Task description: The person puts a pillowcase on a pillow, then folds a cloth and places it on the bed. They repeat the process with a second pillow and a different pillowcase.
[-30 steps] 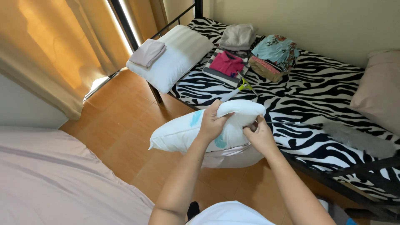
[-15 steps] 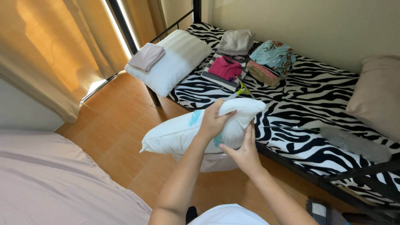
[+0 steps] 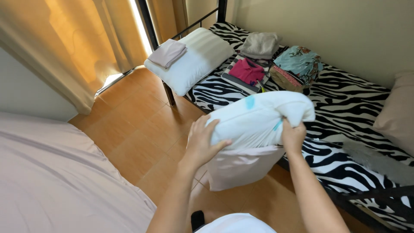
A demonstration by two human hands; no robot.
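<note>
1. Head view: a plump white pillow with pale blue marks [image 3: 258,118] is held in the air over the orange tiled floor [image 3: 138,129], just before the bed with the zebra-striped sheet [image 3: 345,108].
2. The pillow's left end is gripped by the left hand [image 3: 202,144], fingers spread and pressed into it.
3. The right end is pinched by the right hand [image 3: 293,137], fingers closed on the fabric.
4. A pale pillowcase [image 3: 241,166] is seen hanging beneath.
5. On the bed behind, a white striped pillow [image 3: 194,62], folded clothes [image 3: 252,69] and a grey duster [image 3: 375,157] are lying.
</note>
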